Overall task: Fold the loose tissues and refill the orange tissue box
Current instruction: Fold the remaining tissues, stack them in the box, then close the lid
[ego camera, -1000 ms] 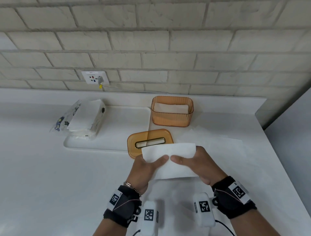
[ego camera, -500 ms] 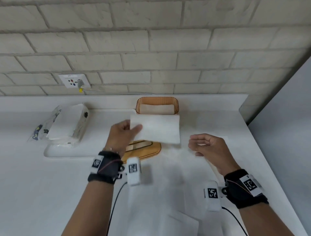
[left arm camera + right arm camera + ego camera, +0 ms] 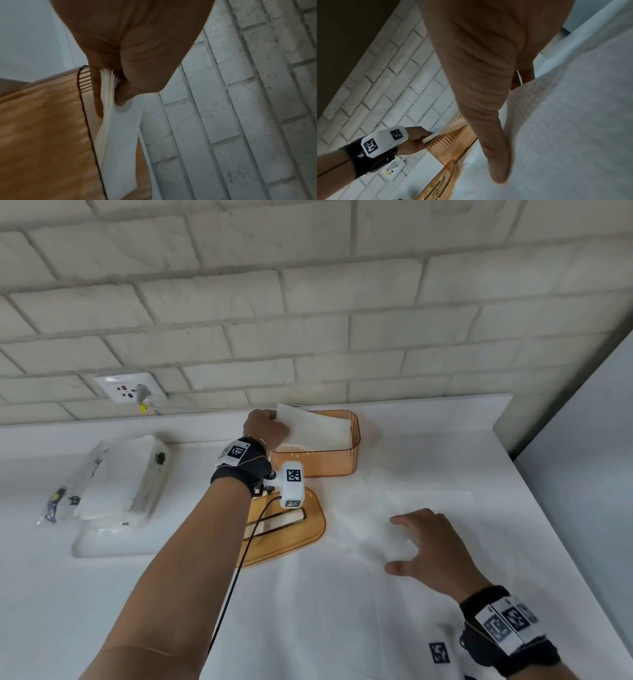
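Observation:
The orange tissue box (image 3: 329,462) stands open near the back wall. My left hand (image 3: 265,428) pinches a folded white tissue (image 3: 313,428) at its left end and holds it tilted in the box's mouth; the left wrist view shows thumb and fingers on the folded tissue (image 3: 109,121) beside the orange box wall (image 3: 42,135). The box's orange lid (image 3: 291,529) lies flat in front of the box. My right hand (image 3: 421,542) spreads its fingers, palm down, on loose flat tissues (image 3: 394,508) on the counter; the right wrist view shows a straight finger (image 3: 496,155) on the loose tissue (image 3: 573,135).
An opened plastic pack of tissues (image 3: 113,487) lies at the left on a raised white slab (image 3: 113,542). A wall socket (image 3: 130,388) sits on the brick wall behind. The counter ends at a grey panel (image 3: 589,491) on the right.
My left hand has carried the folded tissue forward from above the lid into the orange box. My right hand let go of it and has dropped onto the loose tissues.

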`<action>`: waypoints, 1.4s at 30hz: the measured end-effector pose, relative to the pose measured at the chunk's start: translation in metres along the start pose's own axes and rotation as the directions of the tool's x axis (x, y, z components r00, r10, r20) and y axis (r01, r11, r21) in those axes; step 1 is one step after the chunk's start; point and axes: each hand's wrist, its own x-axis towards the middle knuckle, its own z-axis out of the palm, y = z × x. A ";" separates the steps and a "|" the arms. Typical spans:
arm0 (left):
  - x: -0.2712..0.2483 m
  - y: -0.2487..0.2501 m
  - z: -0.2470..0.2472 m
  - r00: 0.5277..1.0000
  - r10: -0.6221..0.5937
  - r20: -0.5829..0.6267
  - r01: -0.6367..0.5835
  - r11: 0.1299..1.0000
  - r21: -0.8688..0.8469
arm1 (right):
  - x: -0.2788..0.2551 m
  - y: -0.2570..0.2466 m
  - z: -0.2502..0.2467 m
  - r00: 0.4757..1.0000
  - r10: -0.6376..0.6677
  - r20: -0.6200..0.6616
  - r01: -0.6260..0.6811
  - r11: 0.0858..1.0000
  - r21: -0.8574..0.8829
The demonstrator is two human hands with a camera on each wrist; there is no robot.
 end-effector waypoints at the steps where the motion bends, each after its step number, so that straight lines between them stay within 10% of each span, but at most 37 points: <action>1: 0.003 0.000 0.002 1.000 -0.003 0.012 0.003 1.000 0.012 | 0.001 0.000 -0.001 1.000 -0.006 0.012 0.006 1.000 0.008; 16: -0.004 0.015 0.028 1.000 0.006 -0.002 -0.004 0.861 0.509 | -0.004 0.001 -0.017 0.996 -0.046 0.077 0.049 0.998 -0.036; 23: -0.070 0.031 0.043 0.875 0.481 0.059 -0.450 0.763 0.464 | -0.008 0.002 -0.014 0.994 -0.041 0.105 0.046 0.998 -0.040; 28: -0.113 0.000 0.078 0.791 0.264 0.551 -0.568 0.650 0.504 | -0.009 -0.007 -0.006 0.995 -0.056 0.085 0.060 0.997 -0.048; 37: -0.125 -0.030 0.117 0.915 0.112 0.388 -0.390 0.498 0.774 | -0.021 0.001 -0.014 0.997 -0.027 0.067 0.028 1.000 -0.006; 42: -0.120 -0.029 0.117 0.930 0.006 0.367 -0.291 0.620 0.729 | -0.027 0.013 -0.018 0.998 -0.015 0.068 0.016 1.000 -0.011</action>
